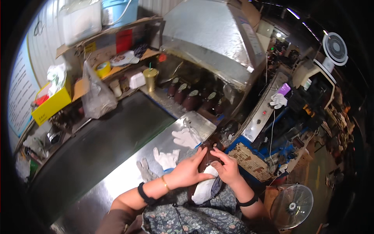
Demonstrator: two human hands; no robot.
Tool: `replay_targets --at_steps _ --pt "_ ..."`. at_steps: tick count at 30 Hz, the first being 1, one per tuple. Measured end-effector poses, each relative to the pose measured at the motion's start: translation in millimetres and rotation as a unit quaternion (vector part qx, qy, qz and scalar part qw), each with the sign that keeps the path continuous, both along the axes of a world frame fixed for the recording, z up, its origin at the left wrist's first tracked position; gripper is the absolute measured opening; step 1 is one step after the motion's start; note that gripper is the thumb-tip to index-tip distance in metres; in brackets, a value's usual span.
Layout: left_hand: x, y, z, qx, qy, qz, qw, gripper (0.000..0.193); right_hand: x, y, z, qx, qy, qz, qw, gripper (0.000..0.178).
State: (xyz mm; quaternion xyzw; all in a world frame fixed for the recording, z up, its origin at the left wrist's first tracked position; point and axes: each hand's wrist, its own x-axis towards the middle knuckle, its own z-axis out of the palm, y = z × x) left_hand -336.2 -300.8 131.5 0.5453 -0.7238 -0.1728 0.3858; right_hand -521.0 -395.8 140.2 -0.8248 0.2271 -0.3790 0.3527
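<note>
Left hand and right hand grasp brown shoe-shaped piece by opposite sides; likely stiff, fairly heavy, smooth; best held there

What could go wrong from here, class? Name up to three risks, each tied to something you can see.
1. The left hand and right hand are bare, so a finger might get scraped or soiled; gloves lie on the metal table.
2. The dark brown piece is held between both hands, so it could slip if they loosen.
3. The gold cup with a straw might spill if knocked.
</note>
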Motion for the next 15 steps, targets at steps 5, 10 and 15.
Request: replay_targets --at_steps 5,10,15 --pt "15.2 16.7 14.4 0.024 -0.077 -0.015 0.997 0.082 3.4 -19.3 18.5 -0.102 0.068 0.052 0.991 0.041" --pt "16.6 21.3 2.5 -0.014 -0.109 -0.008 0.994 0.061 7.3 -25.6 21.7 -0.127 0.092 0.082 0.984 0.030" --pt "9.7 7.2 -13.5 0.007 0.061 0.015 0.998 0.079 6.0 -27.0 35.5 -0.087 0.174 0.083 0.977 0.055"
